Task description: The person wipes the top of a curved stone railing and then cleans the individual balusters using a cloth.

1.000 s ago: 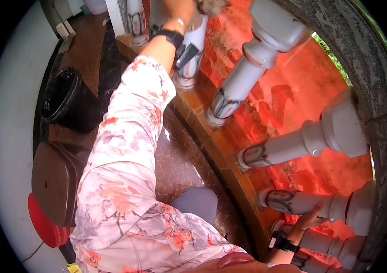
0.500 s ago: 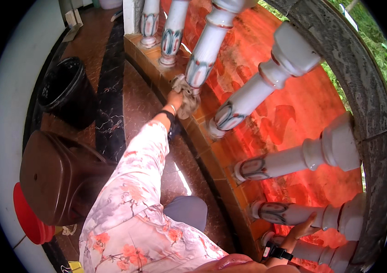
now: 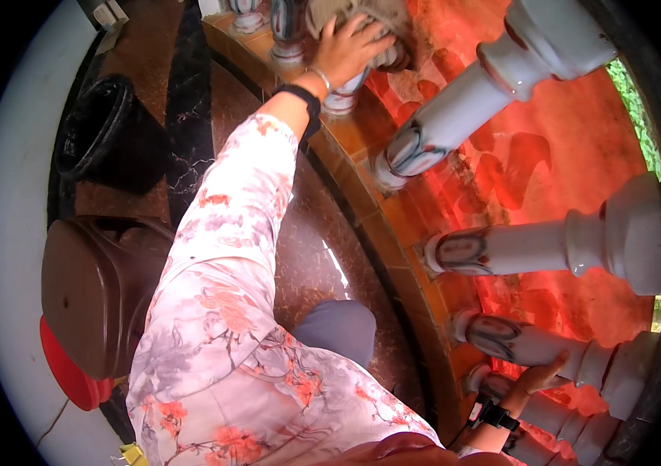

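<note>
My left hand [image 3: 350, 53] presses a crumpled beige-brown cloth [image 3: 381, 17] against a white baluster, its fingers spread over the fabric. The cloth covers much of that baluster; its painted lower end [image 3: 343, 97] shows below my wrist. At the lower right, my right hand [image 3: 541, 374] grips another white baluster [image 3: 528, 347], with its thumb on the near side and the other fingers largely hidden. A black band circles my left wrist, and a dark watch-like device is strapped to the right one.
More white balusters [image 3: 454, 116] with painted bases stand along a curved orange-tiled ledge [image 3: 388, 221]; a wet-looking red surface [image 3: 563, 163] lies beyond. On my left are a black bucket [image 3: 140, 147], a brown plastic stool [image 3: 86, 299] and a red basin [image 3: 74, 377] near a white wall.
My left hand has moved the cloth from the baluster's foot up along its shaft. My right hand stays on its baluster. The whole view has shifted a little.
</note>
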### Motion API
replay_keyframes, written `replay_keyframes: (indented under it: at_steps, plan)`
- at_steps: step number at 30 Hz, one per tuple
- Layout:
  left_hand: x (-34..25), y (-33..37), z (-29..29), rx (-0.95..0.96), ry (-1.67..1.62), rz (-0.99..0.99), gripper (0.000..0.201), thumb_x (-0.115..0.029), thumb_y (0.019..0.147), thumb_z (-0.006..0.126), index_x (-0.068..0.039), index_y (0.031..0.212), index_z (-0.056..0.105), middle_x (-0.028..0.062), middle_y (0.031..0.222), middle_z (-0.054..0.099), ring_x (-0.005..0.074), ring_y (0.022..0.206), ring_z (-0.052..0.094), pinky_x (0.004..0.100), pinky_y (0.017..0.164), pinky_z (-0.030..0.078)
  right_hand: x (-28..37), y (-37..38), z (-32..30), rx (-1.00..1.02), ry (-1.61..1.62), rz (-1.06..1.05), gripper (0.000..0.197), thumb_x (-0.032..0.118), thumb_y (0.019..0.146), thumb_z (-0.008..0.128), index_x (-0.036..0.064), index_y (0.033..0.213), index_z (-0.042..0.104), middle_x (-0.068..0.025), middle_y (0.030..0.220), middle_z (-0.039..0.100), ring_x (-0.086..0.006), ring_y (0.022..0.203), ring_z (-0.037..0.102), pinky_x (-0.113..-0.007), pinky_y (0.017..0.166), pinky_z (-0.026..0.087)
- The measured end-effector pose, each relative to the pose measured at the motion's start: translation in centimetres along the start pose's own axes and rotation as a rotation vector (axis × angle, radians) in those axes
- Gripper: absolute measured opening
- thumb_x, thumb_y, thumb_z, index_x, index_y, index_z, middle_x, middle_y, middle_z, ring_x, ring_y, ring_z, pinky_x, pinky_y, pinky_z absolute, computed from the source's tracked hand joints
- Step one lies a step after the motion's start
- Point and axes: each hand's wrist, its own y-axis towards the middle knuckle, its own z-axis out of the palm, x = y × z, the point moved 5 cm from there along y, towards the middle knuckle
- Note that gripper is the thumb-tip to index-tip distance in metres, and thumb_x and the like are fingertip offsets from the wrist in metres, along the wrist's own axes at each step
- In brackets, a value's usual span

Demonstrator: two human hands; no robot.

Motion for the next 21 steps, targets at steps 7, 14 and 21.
replay_keyframes:
  at_steps: [7,14,21]
  plan:
    - [-3.6,-20.0,6.8,0.421,-0.355,-0.173,0.056,0.001,0.074,0.049,-0.021,0.125,0.049,0.0061,0.134,0.043,0.0337,0.107,0.049,0.0392,0.088,0.044,-0.6,0.2,0.5,0.021,0.015,0.046,0.065,0.030,0.082,0.065,-0.0034,0.128,0.032,-0.0190,0.121,0.047,-0.0270,0.100,0.053,-0.039,0.085,0.047]
    - [-7.8,-15.8,3.7,0.564,-0.535,-0.361,0.053,-0.010,0.069,0.063,-0.011,0.121,0.050,0.0079,0.123,0.050,0.0256,0.112,0.046,0.0353,0.092,0.040,0.0,-0.3,0.2,-0.058,0.017,0.071,0.064,0.029,0.082,0.065,-0.0019,0.128,0.033,-0.0184,0.121,0.047,-0.0277,0.100,0.053,-0.039,0.084,0.048]
    - [-11.1,-10.0,14.4,0.863,-0.371,-0.231,0.025,-0.021,0.074,0.059,-0.009,0.095,0.056,0.0105,0.095,0.064,0.0287,0.093,0.059,0.0388,0.080,0.045,-0.6,-0.2,-0.7,-0.035,-0.004,0.049,0.063,0.029,0.082,0.064,-0.0005,0.129,0.032,-0.0181,0.120,0.047,-0.0270,0.098,0.053,-0.039,0.082,0.049]
